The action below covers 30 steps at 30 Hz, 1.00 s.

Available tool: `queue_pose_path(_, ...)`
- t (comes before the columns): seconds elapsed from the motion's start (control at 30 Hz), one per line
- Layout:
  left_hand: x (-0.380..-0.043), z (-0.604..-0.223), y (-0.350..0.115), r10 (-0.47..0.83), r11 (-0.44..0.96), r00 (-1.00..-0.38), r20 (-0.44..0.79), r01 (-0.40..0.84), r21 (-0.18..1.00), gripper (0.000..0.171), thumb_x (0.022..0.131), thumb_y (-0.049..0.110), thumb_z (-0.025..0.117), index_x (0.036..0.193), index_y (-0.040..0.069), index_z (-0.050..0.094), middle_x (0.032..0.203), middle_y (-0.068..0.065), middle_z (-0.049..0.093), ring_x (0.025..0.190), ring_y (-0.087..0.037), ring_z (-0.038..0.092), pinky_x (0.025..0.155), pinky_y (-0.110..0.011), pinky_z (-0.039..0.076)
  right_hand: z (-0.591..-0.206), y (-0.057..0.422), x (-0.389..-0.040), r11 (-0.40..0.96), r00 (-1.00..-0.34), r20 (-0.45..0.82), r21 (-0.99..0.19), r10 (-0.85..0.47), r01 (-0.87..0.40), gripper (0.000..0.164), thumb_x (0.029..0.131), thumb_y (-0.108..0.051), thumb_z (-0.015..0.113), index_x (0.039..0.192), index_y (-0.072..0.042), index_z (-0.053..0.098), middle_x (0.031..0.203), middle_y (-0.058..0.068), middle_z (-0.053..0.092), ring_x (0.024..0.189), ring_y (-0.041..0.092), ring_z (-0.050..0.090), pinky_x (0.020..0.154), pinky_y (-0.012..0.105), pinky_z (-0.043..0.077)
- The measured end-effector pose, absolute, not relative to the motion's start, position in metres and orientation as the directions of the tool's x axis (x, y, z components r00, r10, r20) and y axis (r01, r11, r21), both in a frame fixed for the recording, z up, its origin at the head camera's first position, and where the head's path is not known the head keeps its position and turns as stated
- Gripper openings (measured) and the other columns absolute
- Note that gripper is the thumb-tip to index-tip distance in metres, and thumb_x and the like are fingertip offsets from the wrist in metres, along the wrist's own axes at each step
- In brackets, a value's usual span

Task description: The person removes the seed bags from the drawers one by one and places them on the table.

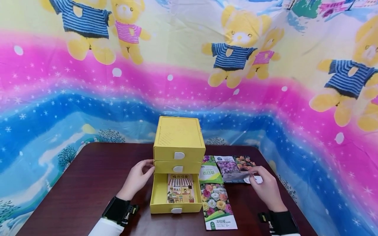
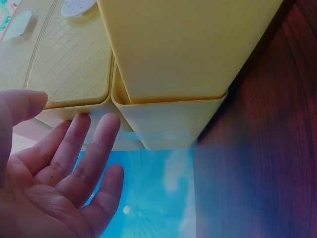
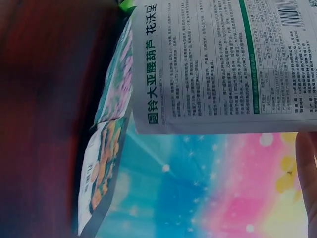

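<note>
My left hand (image 1: 137,178) is at the left side of a yellow drawer cabinet (image 1: 180,132); its fingertips touch the side wall near the middle drawer (image 1: 162,167). In the left wrist view, the fingers are spread and hold nothing. The bottom drawer (image 1: 159,193) stands pulled out, with an illustrated packet (image 1: 180,193) lying inside. Over on the right, my right hand (image 1: 267,188) pinches a seed packet (image 3: 198,69) between thumb and fingers. This packet is lifted above the others, and its printed white back fills much of the right wrist view.
On the dark wooden table (image 1: 103,177), right of the cabinet, lie a green-and-white packet (image 1: 210,172), a rose-patterned packet (image 1: 217,203), a purple-flower packet (image 1: 228,166) and an orange-flower packet (image 1: 245,161). A cartoon-bear cloth (image 1: 177,82) hangs behind the table.
</note>
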<state>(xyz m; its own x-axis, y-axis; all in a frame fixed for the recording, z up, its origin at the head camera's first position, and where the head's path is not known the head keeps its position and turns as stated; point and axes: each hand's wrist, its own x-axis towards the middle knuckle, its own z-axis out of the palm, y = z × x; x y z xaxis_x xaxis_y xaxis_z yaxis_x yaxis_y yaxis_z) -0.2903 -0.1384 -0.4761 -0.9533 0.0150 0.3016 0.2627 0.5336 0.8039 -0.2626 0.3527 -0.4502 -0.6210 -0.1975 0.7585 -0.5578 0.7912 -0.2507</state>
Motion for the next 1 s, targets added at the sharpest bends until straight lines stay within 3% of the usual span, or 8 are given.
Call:
queue_pose_path(0.33,-0.290,-0.477,-0.139,0.019,0.530,-0.952,0.304,0.268,0.805,0.034,0.101,0.016,0.066,0.133,0.007,0.064,0.113,-0.008,0.068,0.100,-0.021,0.064,0.084,-0.038,0.052,-0.461,0.365,-0.249,0.810,-0.664,0.735,-0.300,-0.141,-0.504,0.034,0.082,0.013,0.071,0.100,-0.016,0.067,0.100,-0.005,0.067,0.096,-0.004,0.057,0.076,0.009,0.046)
queue_pose_path(0.73,-0.291,-0.476,-0.138,0.023,0.531,-0.952,0.306,0.271,0.803,0.034,0.100,0.016,0.066,0.133,0.005,0.064,0.112,-0.009,0.068,0.100,-0.022,0.064,0.085,-0.039,0.052,-0.474,0.373,-0.237,0.842,-0.695,0.717,-0.341,-0.053,-0.417,0.036,0.074,0.013,0.070,0.091,-0.018,0.063,0.090,-0.007,0.064,0.083,0.007,0.057,0.077,0.008,0.039)
queue_pose_path(1.0,-0.291,-0.475,-0.139,0.023,0.532,-0.950,0.312,0.276,0.801,0.034,0.100,0.016,0.066,0.133,0.005,0.064,0.112,-0.009,0.068,0.100,-0.022,0.064,0.084,-0.039,0.052,-0.482,0.384,-0.232,0.844,-0.699,0.712,-0.338,-0.060,-0.416,0.041,0.069,0.017,0.068,0.088,-0.018,0.063,0.088,-0.008,0.063,0.084,-0.005,0.052,0.075,0.006,0.039)
